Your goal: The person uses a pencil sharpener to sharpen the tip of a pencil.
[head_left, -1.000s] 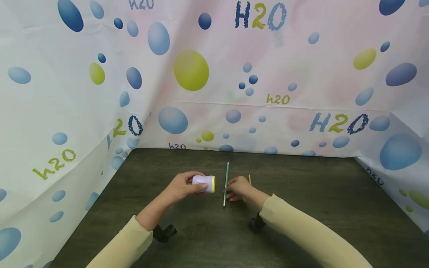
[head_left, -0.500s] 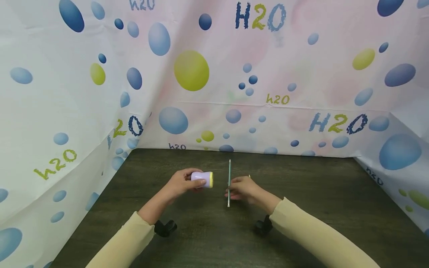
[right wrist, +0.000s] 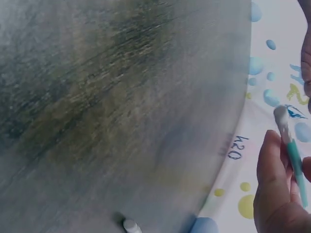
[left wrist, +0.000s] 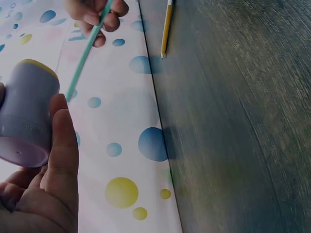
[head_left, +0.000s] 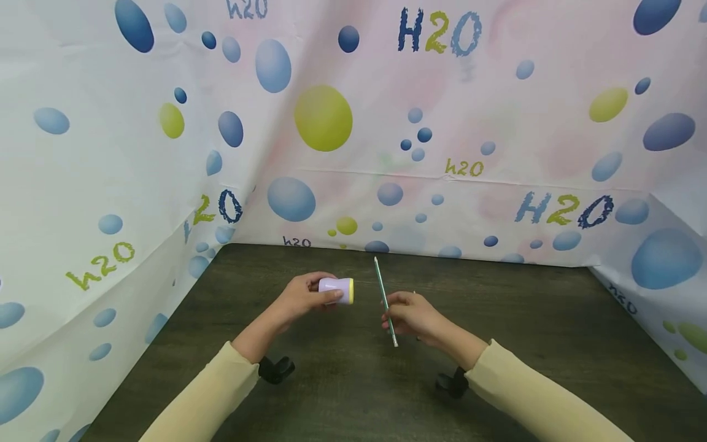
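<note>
My left hand [head_left: 301, 299] grips a small lilac container [head_left: 335, 288] with a yellow end, held on its side above the table. In the left wrist view its pinkish base, with a tiny dark spot, also shows. To its right, my right hand [head_left: 415, 316] pinches a green pencil [head_left: 380, 278] near its middle. The pencil is apart from the container. Its pale eraser end [right wrist: 281, 116] shows in the right wrist view. A yellow pencil [left wrist: 166, 31] lies on the table, mostly hidden behind my right hand in the head view.
The dark wood-grain table [head_left: 342, 393] ends at a white sheet [head_left: 486, 98] printed with blue and green dots, which rises at the back and both sides. Black wrist straps or mounts [head_left: 277, 369] hang under both wrists.
My right hand has moved to the right with the green pencil, which has gone from nearly straight to leaning left at its far end. The left hand keeps the container, barely shifted.
</note>
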`<control>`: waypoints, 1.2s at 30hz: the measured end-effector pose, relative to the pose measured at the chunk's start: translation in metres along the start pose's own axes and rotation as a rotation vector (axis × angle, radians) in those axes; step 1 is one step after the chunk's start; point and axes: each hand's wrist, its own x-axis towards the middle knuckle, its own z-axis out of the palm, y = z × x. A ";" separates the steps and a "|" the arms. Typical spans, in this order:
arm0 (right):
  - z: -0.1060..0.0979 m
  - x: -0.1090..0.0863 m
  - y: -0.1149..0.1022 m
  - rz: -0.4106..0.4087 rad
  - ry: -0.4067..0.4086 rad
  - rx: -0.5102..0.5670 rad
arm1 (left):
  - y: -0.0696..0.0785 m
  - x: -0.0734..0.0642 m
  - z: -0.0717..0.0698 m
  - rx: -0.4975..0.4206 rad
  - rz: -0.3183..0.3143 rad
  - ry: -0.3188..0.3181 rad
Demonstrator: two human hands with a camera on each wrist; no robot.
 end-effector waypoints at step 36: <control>-0.036 -0.058 -0.003 -0.209 0.281 -0.485 | 0.014 0.004 0.006 0.020 0.053 -0.024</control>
